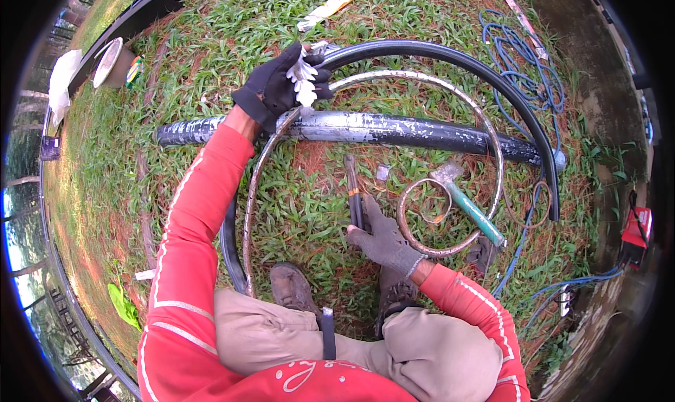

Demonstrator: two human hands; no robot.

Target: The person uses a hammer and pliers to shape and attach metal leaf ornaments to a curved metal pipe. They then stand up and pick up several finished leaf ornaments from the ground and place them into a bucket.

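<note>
My left hand [274, 86], in a dark glove, is closed at the upper left of a curled metal scroll [500, 149]. It grips a white leaf-shaped ornament [304, 86] there, beside the scroll's bend. My right hand [387, 242], in a grey fingertip-less glove, is low in the middle, with its thumb and fingers around the dark handles of pliers [354, 184]. The pliers' jaws point away from me over the grass. A black curved tube [450, 53] arches outside the scroll. Under the scroll, a worn black-and-silver pipe [358, 128] lies crosswise.
A hammer with a green handle [474, 212] lies by the scroll's inner curl. Blue rope or hose [520, 65] is coiled at the far right, near a red-and-black device [636, 226]. A pale bucket [112, 65] stands far left. My boots [292, 286] are close below.
</note>
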